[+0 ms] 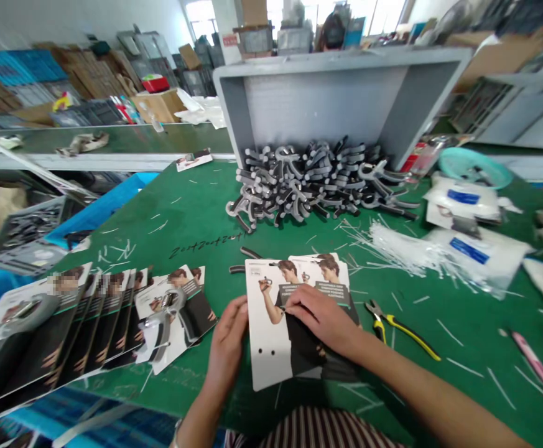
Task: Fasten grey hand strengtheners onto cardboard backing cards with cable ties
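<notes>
The front card, at six o'clock on the worktop, could skew if the half-curled left hand, its grip at the nine o'clock edge unclear, slackens while the right hand, fingertips pinched, contents hidden, presses.

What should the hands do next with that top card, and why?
I think the left hand might steady the top card by its left edge. It is right beside that edge, while the right hand is at the card's printed face, and the card overlaps other cards, so it could slide. Whether the right hand pinches something is too small to tell.
</notes>
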A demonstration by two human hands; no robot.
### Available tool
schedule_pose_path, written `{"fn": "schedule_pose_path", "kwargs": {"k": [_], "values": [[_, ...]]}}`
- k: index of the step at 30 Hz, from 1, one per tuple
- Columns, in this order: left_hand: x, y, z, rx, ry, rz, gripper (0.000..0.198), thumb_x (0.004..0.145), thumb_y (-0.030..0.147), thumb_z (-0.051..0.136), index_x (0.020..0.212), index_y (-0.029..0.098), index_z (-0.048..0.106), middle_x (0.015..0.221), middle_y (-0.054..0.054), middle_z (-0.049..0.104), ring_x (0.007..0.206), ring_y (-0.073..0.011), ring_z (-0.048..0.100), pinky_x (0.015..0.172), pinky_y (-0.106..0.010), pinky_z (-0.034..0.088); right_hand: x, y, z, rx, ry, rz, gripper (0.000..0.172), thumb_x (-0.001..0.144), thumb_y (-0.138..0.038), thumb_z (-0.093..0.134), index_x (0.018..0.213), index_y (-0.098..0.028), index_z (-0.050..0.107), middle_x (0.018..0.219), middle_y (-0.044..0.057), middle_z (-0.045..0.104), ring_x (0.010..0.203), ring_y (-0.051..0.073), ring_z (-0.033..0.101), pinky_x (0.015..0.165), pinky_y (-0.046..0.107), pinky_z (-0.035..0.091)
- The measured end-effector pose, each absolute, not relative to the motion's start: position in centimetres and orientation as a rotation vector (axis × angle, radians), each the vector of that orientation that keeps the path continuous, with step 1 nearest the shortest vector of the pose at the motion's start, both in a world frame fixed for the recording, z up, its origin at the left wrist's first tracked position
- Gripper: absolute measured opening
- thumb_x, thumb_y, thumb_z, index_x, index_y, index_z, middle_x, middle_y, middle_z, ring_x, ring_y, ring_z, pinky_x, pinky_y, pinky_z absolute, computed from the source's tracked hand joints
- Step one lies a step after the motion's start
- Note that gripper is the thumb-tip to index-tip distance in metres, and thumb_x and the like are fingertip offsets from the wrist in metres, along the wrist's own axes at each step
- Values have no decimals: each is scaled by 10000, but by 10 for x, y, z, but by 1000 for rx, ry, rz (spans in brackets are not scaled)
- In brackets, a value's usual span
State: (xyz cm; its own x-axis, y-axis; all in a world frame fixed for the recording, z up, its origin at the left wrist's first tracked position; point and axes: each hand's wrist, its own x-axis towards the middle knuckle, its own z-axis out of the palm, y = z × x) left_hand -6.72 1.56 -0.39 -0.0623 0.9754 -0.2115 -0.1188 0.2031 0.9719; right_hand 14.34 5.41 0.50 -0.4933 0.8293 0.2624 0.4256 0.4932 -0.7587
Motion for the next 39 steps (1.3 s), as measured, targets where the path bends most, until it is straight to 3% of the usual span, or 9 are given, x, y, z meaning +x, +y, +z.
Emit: {"fn": "schedule_pose_path", "kwargs": {"k": [6, 10, 13, 16, 22, 26, 30, 35, 39], "values": [[-62, 15, 11, 890, 1207, 833, 516, 731, 401, 763, 1162, 164, 608, 1063, -98, 738, 876, -240, 697, 754, -308, 538, 163, 33, 15, -1253, -1813, 943, 134, 970, -286, 534, 865, -216, 582, 819, 5, 630, 760, 158, 596, 717, 275, 466], [-61, 29, 10, 899, 1198, 790, 425, 786, 398, 712, 1138, 180, 617, 974, -52, 746, 704, -167, 672, 617, -228, 487, 214, 27, 9, -1264, -1806, 1079, 162, 1003, -331, 449, 1005, -235, 579, 810, -4, 659, 637, 134, 605, 628, 251, 491], [-60, 41, 4, 998, 1190, 720, 401, 802, 392, 699, 1131, 173, 632, 898, -29, 741, 690, -156, 652, 598, -209, 457, 273, 52, -15, -1691, -1887, 570, 183, 984, -338, 458, 1013, -217, 592, 887, 34, 659, 748, 174, 624, 723, 307, 512], [-56, 45, -1, 1028, 1175, 686, 436, 792, 428, 703, 1124, 151, 644, 900, -45, 741, 701, -173, 653, 607, -225, 461, 319, 84, -40, -1841, -1901, 410, 130, 907, -277, 556, 954, -181, 629, 993, 100, 630, 893, 234, 608, 822, 375, 487], [-67, 28, -6, 780, 1196, 829, 516, 723, 358, 787, 1169, 145, 636, 1097, -99, 726, 927, -210, 678, 818, -287, 509, 335, 115, -53, -1865, -1988, 464, 107, 879, -268, 576, 825, -186, 617, 906, 88, 634, 800, 213, 615, 726, 321, 477], [-77, 22, -3, 734, 1192, 838, 469, 713, 287, 789, 1139, 140, 660, 1121, -99, 720, 981, -211, 667, 882, -299, 497, 342, 116, -32, -1886, -1936, 506, 163, 931, -324, 496, 901, -194, 590, 755, 46, 652, 604, 186, 599, 605, 313, 456], [-82, 39, 6, 865, 1158, 814, 460, 701, 280, 783, 1116, 112, 674, 980, -95, 734, 817, -188, 669, 709, -258, 506, 334, 109, 10, -1848, -1797, 350, 193, 915, -413, 559, 886, -227, 601, 668, 27, 636, 555, 202, 591, 610, 352, 432], [-85, 73, -1, 1095, 1013, 617, 467, 717, 312, 753, 1132, 109, 687, 882, -83, 714, 604, -138, 613, 554, -241, 472, 266, 93, 62, -1454, -1596, 526, 228, 982, -425, 469, 1076, -286, 625, 891, 43, 675, 693, 188, 643, 733, 359, 490], [-85, 77, -4, 1451, 1216, 751, 385, 789, 322, 696, 1132, 146, 704, 1044, -115, 709, 896, -221, 645, 803, -333, 506, 191, 83, 70, -1185, -1589, 808, 256, 998, -366, 461, 1195, -246, 572, 883, 21, 641, 733, 159, 630, 783, 349, 513]]}}
